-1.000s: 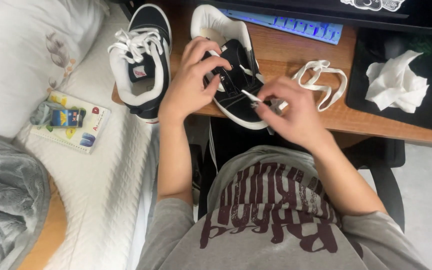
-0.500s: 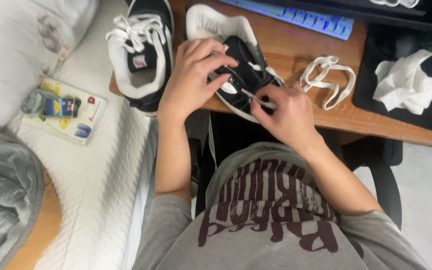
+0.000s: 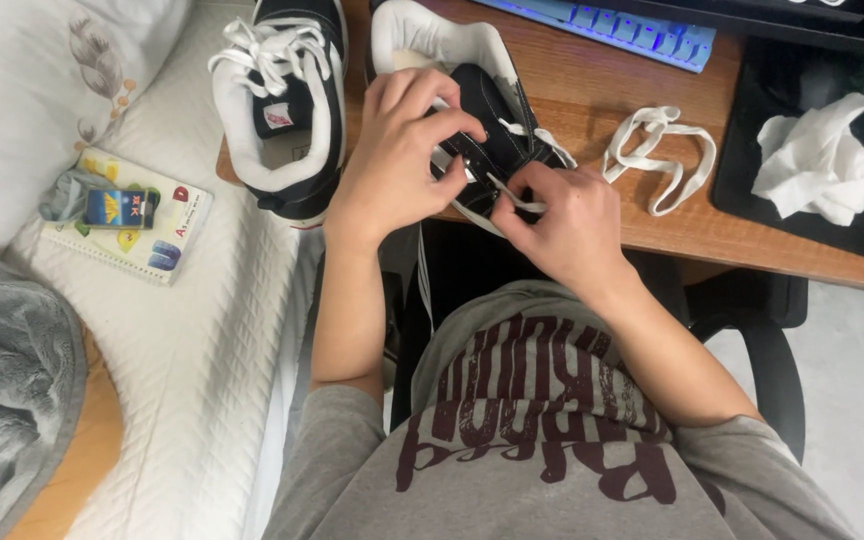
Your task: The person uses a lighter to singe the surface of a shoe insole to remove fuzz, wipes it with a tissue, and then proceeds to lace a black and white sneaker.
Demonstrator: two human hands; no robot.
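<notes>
**Both hands on a black-and-white shoe at the near tabletop edge**

Black shoe [image 3: 482,130], white lining and sole, lies on the wooden tabletop [image 3: 602,95] at its near edge, directly in front of the person. Heel opening points far; the laced part faces the hands.

Left hand [image 3: 397,150]: laid over the shoe from the left, fingers curled and closed on the upper near the eyelets, holding it steady. It covers much of the shoe's left side.

Right hand [image 3: 562,220]: just right of and nearer than the shoe, thumb and forefinger pinched together on a white lace [image 3: 512,195] that runs across to the eyelets. The two hands nearly touch; the exact eyelet is hidden behind the fingers.

Surroundings:
- Second shoe [image 3: 277,100], same colours, fully laced, just left of the first, straddling the tabletop's left edge and the bed [image 3: 202,350].
- Loose white lace [image 3: 662,155] in a loop on the tabletop, right of the hands, apart from them.
- Crumpled white tissue [image 3: 817,160] on a black mat [image 3: 742,130], far right.
- Keyboard [image 3: 622,25] with blue-lit keys along the far edge.
- On the bed, left: spiral booklet [image 3: 157,235] with a small package on it; grey blanket [image 3: 2,400] at near left.
</notes>
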